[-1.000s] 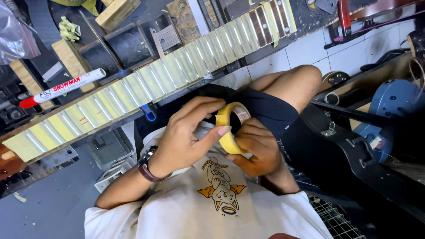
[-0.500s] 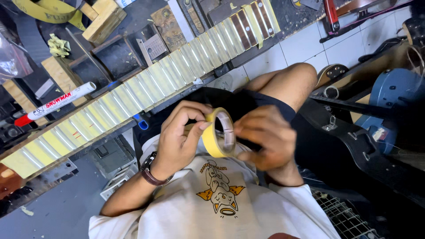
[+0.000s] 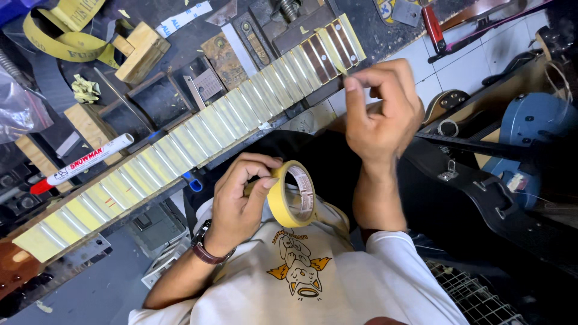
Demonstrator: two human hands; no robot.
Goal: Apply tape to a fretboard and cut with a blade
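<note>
My left hand (image 3: 241,198), with a watch on the wrist, grips a roll of yellow masking tape (image 3: 293,194) in front of my chest. A guitar neck (image 3: 180,147) lies slantwise across the dark bench. Most of its fretboard is covered with yellow tape strips between the frets, and a few brown fields near the upper end are bare. My right hand (image 3: 382,108) is raised to that upper end. Its thumb and forefinger are pinched together at a thin yellow tape strip (image 3: 338,63) hanging off the fretboard edge.
A white marker with a red cap (image 3: 84,164) lies left of the neck. Wooden blocks (image 3: 139,51), metal plates and a yellow strap (image 3: 66,36) sit behind it. At the right are a black guitar case (image 3: 481,198), a blue round object (image 3: 536,129) and a red-handled tool (image 3: 432,27).
Both hands were on the tape roll before. My right hand has left the roll and risen to the upper end of the fretboard, while my left hand keeps the roll low.
</note>
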